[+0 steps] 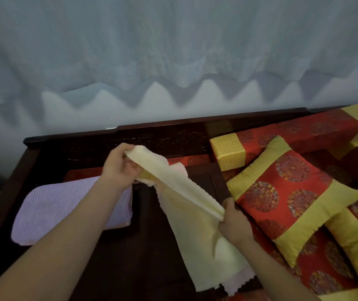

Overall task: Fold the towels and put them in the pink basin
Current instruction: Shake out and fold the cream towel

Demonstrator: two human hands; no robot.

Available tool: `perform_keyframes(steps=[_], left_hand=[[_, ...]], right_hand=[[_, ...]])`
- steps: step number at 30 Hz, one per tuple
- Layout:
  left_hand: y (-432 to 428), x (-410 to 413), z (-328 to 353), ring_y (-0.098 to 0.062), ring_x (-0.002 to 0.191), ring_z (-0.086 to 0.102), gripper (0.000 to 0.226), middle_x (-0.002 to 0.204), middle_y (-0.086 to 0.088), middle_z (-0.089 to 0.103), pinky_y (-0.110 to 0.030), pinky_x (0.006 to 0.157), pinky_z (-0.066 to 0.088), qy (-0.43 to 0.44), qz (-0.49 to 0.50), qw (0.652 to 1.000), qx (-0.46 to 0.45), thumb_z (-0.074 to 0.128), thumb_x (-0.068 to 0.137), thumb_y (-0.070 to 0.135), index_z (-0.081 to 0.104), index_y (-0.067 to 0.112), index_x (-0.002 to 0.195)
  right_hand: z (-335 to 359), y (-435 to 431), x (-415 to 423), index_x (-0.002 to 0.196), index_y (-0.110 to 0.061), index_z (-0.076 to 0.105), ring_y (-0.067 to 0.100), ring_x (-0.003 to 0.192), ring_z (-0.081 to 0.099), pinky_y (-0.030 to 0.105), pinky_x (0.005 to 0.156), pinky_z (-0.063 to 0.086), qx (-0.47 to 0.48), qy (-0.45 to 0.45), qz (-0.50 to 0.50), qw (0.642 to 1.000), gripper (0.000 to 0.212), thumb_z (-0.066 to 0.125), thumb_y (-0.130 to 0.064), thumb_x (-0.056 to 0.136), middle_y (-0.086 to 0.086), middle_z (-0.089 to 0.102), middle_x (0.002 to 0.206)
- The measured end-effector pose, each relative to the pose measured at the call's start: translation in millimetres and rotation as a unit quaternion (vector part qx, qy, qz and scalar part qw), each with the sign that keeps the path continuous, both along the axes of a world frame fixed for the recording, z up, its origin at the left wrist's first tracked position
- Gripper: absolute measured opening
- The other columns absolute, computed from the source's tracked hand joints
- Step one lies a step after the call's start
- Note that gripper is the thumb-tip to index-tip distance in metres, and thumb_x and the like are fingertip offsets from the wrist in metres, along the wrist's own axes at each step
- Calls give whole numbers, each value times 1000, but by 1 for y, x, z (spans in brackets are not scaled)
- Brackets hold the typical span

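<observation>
We see the fingers [130, 166] of the left hand [119, 165] curled round the far end of a yellow towel [195, 227], pinching its gathered edge with the thumb on top. The fingers [228, 206] of the right hand [234, 222] are closed round the near end of the same edge, so both hands hold the cloth and nothing else. Between the two hands the edge runs as a taut, doubled band, slanting from upper left down to lower right. The rest of the yellow towel hangs from it and spreads down onto the dark wooden surface [134, 263] in front of us. At the towel's lower end a pale pink scalloped edge [237, 282] shows beneath it, and we cannot tell whether this belongs to the same cloth or to another one. To the left, partly under the left forearm, a lilac towel [71, 207] lies folded into a flat oblong on the surface, apart from the yellow one. To the right, just beside the right hand, a red and gold cushion [282, 203] leans, with a long red and gold bolster [293, 131] behind it. A pale curtain [173, 53] hangs across the back, its wavy hem above the dark wooden rail.
</observation>
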State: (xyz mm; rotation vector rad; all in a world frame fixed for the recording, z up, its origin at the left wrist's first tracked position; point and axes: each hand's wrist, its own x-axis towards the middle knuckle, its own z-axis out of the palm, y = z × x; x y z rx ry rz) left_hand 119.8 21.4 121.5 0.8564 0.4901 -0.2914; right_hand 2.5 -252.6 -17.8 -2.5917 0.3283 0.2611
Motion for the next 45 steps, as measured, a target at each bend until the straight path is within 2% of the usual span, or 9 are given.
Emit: perform_keyframes(steps=[9, 13, 17, 19, 22, 30, 37, 40, 45], left_hand=[[49, -9, -19, -18, 94, 62, 25, 107, -12, 63, -29, 59, 56, 4, 46, 982, 185, 48, 92, 9, 55, 6, 116], [77, -19, -15, -15, 88, 61, 19, 92, -6, 62, -26, 65, 56, -29, 84, 994, 64, 44, 88, -4, 58, 8, 90], [96, -32, -10, -30, 110, 60, 68, 113, -15, 59, -40, 80, 56, -33, 81, 995, -45, 69, 38, -13, 55, 2, 102], [99, -36, -5, -29, 108, 62, 57, 108, -13, 63, -43, 76, 56, -11, 65, 996, -52, 73, 49, 1, 55, 4, 103], [92, -35, -2, -23, 90, 64, 29, 88, -11, 72, -39, 70, 54, 34, 15, 997, 74, 52, 93, 34, 58, 9, 106], [60, -63, -30, -20, 84, 59, 15, 85, -7, 63, -35, 77, 50, -85, -142, 854, 493, 59, 89, 16, 65, 15, 76], [48, -104, -50, -17, 98, 58, 46, 107, -1, 60, -31, 70, 51, -65, -152, 899, 406, 43, 84, -6, 51, 16, 123], [36, -112, -55, -24, 106, 55, 45, 118, -8, 57, -38, 83, 50, -29, -142, 915, 376, 41, 88, 11, 47, 11, 132], [23, -117, -48, -20, 94, 55, 24, 110, -18, 59, -35, 83, 45, -156, -179, 799, 552, 40, 100, 20, 57, 3, 102]], right_hand=[[7, -14, 1, 88, -16, 48, 23, 76, 56, 35, 58, 44, -19, -32, 9, 999, 22, 53, -3, 71, 0, 55, 86], [-2, -38, -4, 93, -22, 67, 24, 84, 65, 33, 64, 51, -57, 8, -7, 998, 17, 56, -15, 81, 3, 69, 91], [-7, -51, -10, 94, -19, 66, 31, 83, 65, 35, 65, 48, -29, 6, -23, 999, 17, 51, -14, 89, 10, 70, 88], [-1, -47, -11, 89, -23, 54, 32, 72, 63, 36, 59, 42, 21, -49, -17, 998, 14, 48, -12, 93, 7, 64, 74], [18, -37, -7, 93, -25, 52, 24, 60, 59, 39, 54, 44, 43, -130, 54, 989, 9, 49, -17, 96, -1, 59, 66], [78, 11, 10, 95, -19, 31, 20, 52, 44, 37, 47, 32, -16, -67, 164, 984, 40, 52, -1, 66, 1, 45, 63], [102, 27, 7, 79, -20, 73, 9, 82, 65, 20, 70, 51, 264, -211, 36, 940, 25, 72, 4, 74, -5, 72, 86], [115, 40, 1, 89, -17, 77, 26, 85, 67, 37, 73, 55, 359, -179, 98, 911, 23, 68, 3, 81, 5, 73, 91], [119, 61, -1, 102, -23, 73, 4, 80, 58, 16, 70, 45, 311, -99, 260, 909, 33, 59, 3, 88, -15, 62, 87]])
